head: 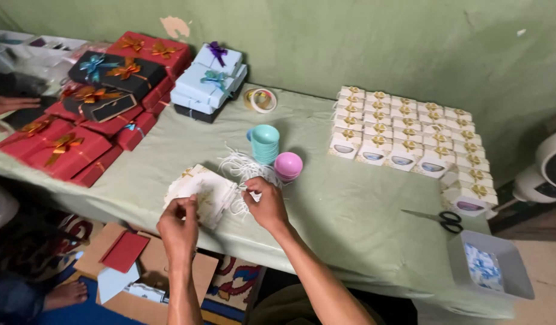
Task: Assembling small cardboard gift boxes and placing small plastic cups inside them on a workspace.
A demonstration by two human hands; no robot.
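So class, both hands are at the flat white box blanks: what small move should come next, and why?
Probably lift the top blank off the stack. The left hand pinches the stack's near edge while the right hand rests by the white strings, and folded boxes already stand in rows.

Both bare forearms are coming up from the near edge, angling toward the middle; the left hand [178, 225] is sitting a bit nearer and to the left, back of the hand facing up, fingers curling down and pinching at the tips; the right hand [267, 204] is reaching slightly farther, wrist bending a little, fingers bunching together in a pinch too, thumb tucking under; the two hands are staying close but aren't touching each other; the right forearm is slanting in from the near right.
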